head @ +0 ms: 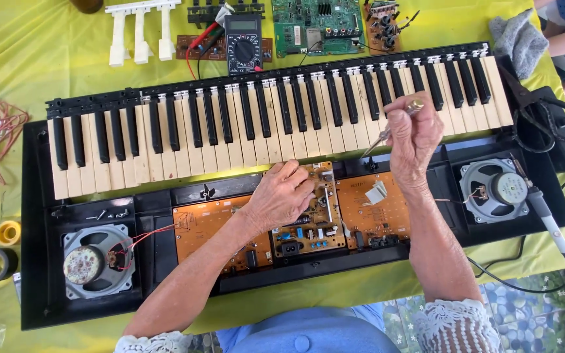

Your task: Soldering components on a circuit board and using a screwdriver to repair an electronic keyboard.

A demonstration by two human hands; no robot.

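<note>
opened keyboard point(276, 124) on a yellow-covered table point(27, 59), hands at its circuit boards.
the left hand point(281, 196) rests palm down on the middle circuit board point(312, 229), fingers curled, its grip on nothing that can be seen. the right hand point(413, 134) has its grip closed around a screwdriver point(387, 131), tip aimed down at the case just below the keys. speakers point(96, 258) sit at either end; a multimeter point(243, 42) lies beyond the keys.
</note>
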